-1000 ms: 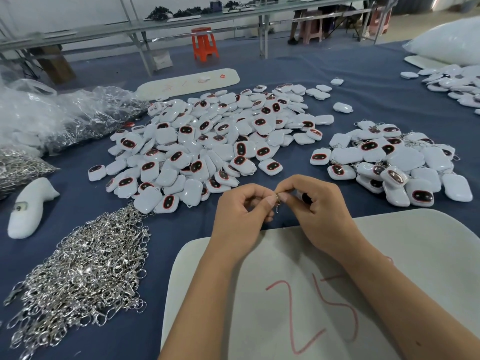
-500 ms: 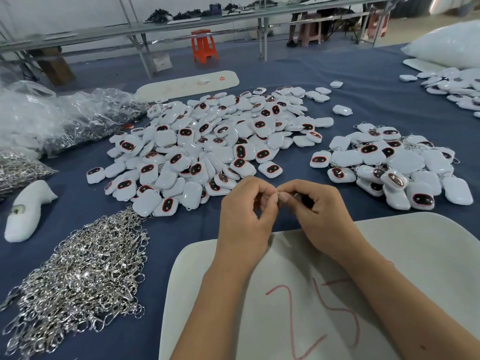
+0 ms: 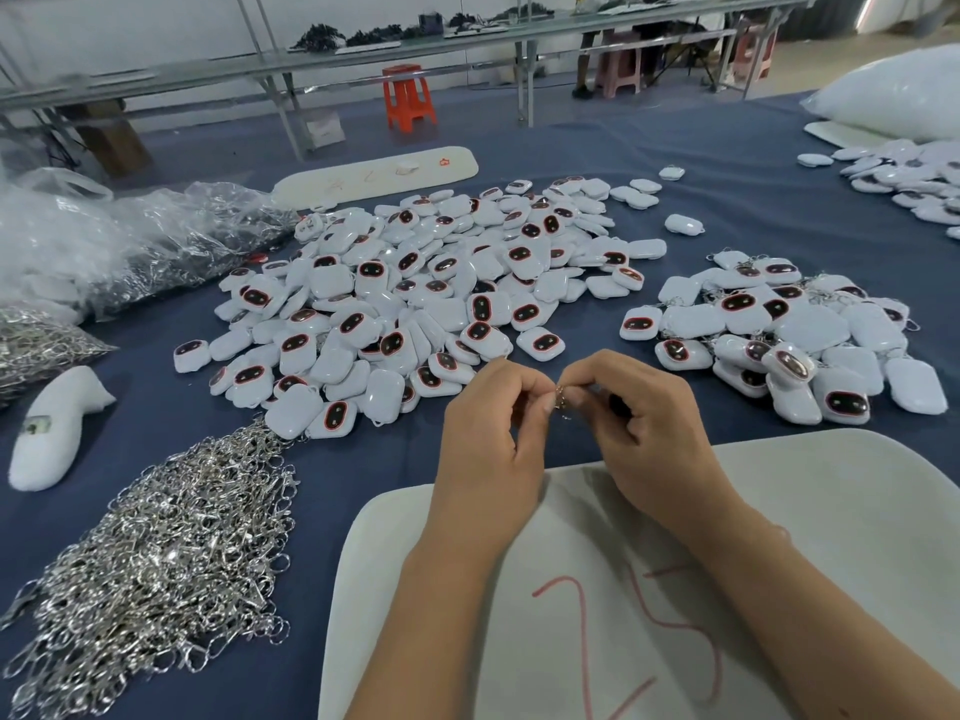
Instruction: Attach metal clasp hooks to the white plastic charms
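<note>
At the centre of the frame, the fingers (image 3: 540,402) of the left hand (image 3: 488,449) and those of the right hand (image 3: 649,433) meet tip to tip, curled and pinching a small metal clasp hook (image 3: 561,405) between them; a dark object sits inside the right hand's curl, too hidden to identify. Both hands are raised above the far edge of a white board (image 3: 831,511) marked with a red "25", which lies on the blue-covered desk (image 3: 727,163) at lower right. Just beyond the hands, the large heap of white plastic charms (image 3: 415,298) with dark, red-rimmed oval faces spreads across the middle of the frame. To its right, well apart, a smaller pile of charms (image 3: 779,340) shows metal rings among the pieces. At lower left lies a heap of loose silver clasp hooks (image 3: 156,563), its top touching the nearest charms. Farther left rests a white foam piece (image 3: 52,428), with clear plastic bags (image 3: 130,236) of metal parts at upper left. An orange stool (image 3: 409,98) stands on the floor at top centre.
</note>
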Tool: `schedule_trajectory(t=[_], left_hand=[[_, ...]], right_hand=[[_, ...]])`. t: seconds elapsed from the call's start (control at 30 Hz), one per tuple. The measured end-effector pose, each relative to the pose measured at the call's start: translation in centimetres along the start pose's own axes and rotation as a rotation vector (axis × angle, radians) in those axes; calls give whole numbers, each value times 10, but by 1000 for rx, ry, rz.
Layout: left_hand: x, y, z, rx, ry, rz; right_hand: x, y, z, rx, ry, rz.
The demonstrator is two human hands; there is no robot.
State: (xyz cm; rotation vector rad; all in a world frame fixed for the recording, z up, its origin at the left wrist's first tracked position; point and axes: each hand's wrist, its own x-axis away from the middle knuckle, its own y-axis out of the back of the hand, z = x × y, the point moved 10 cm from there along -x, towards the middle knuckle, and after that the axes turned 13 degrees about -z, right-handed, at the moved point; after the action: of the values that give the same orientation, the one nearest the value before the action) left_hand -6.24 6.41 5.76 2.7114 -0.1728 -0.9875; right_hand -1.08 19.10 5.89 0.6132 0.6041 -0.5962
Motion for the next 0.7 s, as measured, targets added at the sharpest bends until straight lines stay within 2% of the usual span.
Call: schedule_trajectory(t=[0.23,0.43,0.7], left_hand=[[2,1,-1,-67,-33,4],[2,3,-1,-79,-27,-15],[3,3,8,-6,64,-32]], right_hand=[[-3,2,13,279,220,7],[-4,1,17,343,264,17],[-4,0,21,328,301,38]])
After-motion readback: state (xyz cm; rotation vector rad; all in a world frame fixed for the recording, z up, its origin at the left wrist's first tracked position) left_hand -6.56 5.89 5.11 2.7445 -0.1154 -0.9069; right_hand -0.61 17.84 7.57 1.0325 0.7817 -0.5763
